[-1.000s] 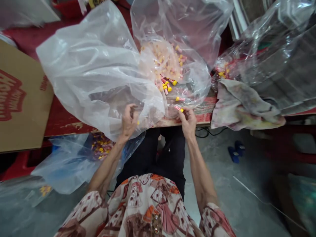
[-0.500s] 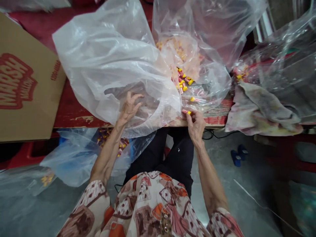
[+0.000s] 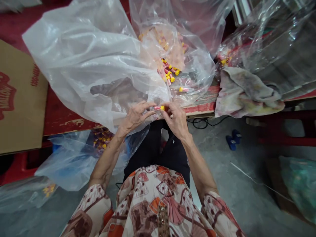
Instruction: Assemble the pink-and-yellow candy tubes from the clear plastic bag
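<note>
A small clear tube (image 3: 157,108) with red filling and a yellow cap is held level over the table's front edge. My left hand (image 3: 135,115) pinches its clear end between thumb and fingers. At the yellow cap, my right hand (image 3: 176,119) grips the other end. Behind both hands spreads a large translucent plastic bag (image 3: 98,72), its mouth towards me. A clear bag (image 3: 197,56) to its right holds many yellow-capped tubes (image 3: 171,72). One tube with a clear upper part (image 3: 186,89) lies apart from that pile, nearer my right hand.
A cardboard box (image 3: 19,98) stands at the left of the red table (image 3: 59,112). On the right, a stained cloth (image 3: 247,92) hangs over the edge beside more clear plastic (image 3: 283,59). Below left, an open bag (image 3: 66,164) holds yellow-capped pieces (image 3: 102,140). Blue slippers (image 3: 232,141) lie on the floor.
My right hand has moved left with the tube. My left hand has come out of the large bag's mouth and closed on the tube's clear end. The view has shifted right.
</note>
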`<state>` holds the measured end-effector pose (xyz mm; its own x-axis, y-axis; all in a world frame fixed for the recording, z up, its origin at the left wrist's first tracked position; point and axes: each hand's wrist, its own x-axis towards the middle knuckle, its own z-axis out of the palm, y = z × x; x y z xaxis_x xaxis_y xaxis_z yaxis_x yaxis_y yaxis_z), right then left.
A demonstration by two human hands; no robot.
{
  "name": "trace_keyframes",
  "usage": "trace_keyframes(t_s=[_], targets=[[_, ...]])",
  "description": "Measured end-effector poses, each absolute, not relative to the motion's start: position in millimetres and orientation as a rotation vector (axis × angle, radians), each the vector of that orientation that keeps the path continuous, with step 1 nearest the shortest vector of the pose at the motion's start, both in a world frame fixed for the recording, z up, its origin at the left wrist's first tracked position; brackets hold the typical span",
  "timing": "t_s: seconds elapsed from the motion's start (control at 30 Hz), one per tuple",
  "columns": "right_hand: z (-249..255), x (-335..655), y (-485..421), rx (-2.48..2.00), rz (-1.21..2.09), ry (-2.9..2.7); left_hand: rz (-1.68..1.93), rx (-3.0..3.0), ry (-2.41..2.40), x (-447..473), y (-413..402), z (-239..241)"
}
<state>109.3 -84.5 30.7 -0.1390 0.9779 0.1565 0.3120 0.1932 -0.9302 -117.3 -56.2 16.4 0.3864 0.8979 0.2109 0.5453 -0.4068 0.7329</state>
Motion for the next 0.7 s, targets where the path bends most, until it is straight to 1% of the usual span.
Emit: trace_keyframes(t_s=[0.07, 0.17, 0.3, 0.4, 0.5, 0.6, 0.67, 0.7], targets=[[34.3, 121.4, -83.5, -1.232, 0.984, -1.724, 0.819, 2.014, 1.223, -113.6, -59.6, 16.2], [35.7, 138.2, -78.2, -1.19, 1.188, -1.702, 0.833, 1.851, 1.239, -105.8, -69.6, 17.8], [28.3, 141.4, -65.2, -1.171, 1.471, -1.203, 0.861, 1.868, 1.214, -86.6, -86.4, 25.9], [22.1, 125.3, -59.8, -1.199, 1.584, -0.901, 0.899, 1.998, 1.105, -68.9, -93.6, 31.9], [19.5, 105.4, -60.7, -1.231, 1.557, -0.909, 0.923, 2.028, 1.043, -55.5, -95.2, 33.7], [15.3, 99.5, -59.1, -1.256, 1.477, -0.985, 0.932, 1.919, 1.045, -50.6, -95.9, 31.5], [6.1, 108.3, -53.1, -1.303, 1.346, -1.039, 0.941, 1.791, 1.071, -51.9, -97.8, 28.7], [-1.3, 116.2, -49.0, -1.358, 1.22, -1.063, 0.934, 1.725, 1.097, -53.7, -99.2, 27.1]])
